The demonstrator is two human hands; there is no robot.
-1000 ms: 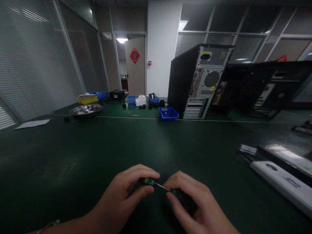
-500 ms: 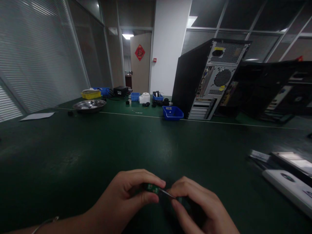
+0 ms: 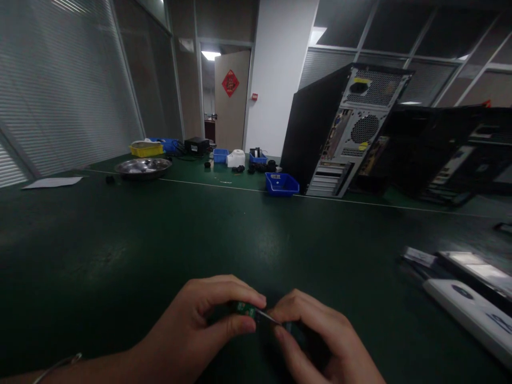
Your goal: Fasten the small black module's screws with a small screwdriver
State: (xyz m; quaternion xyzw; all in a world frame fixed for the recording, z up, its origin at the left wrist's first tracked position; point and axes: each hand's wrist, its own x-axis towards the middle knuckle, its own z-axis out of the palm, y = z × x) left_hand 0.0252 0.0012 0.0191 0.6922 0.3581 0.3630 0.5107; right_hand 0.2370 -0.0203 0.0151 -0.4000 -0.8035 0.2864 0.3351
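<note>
Between the thumb and fingers of my left hand (image 3: 196,322) is a small green circuit board (image 3: 245,309), its printed face partly covered by the fingers. My right hand (image 3: 326,333) pinches a thin, shiny metal tool (image 3: 267,317), whose exact kind I cannot make out. The tool's tip reaches the right edge of the board, and it appears to touch there. Both hands are close together, low in the middle of the view, above the green tabletop (image 3: 180,234). The palm side of my right hand is dark and hidden.
At right lie a white device with dark lettering (image 3: 472,314) and a flat silver-topped item (image 3: 476,269). A blue bin (image 3: 282,184) stands before a black computer tower (image 3: 316,128). Farther left are a metal bowl (image 3: 143,167), a yellow basket (image 3: 147,150) and a paper sheet (image 3: 54,182).
The view has shifted slightly, so the hands appear a little farther left. My hands keep the same grip on the board and the metal tool.
</note>
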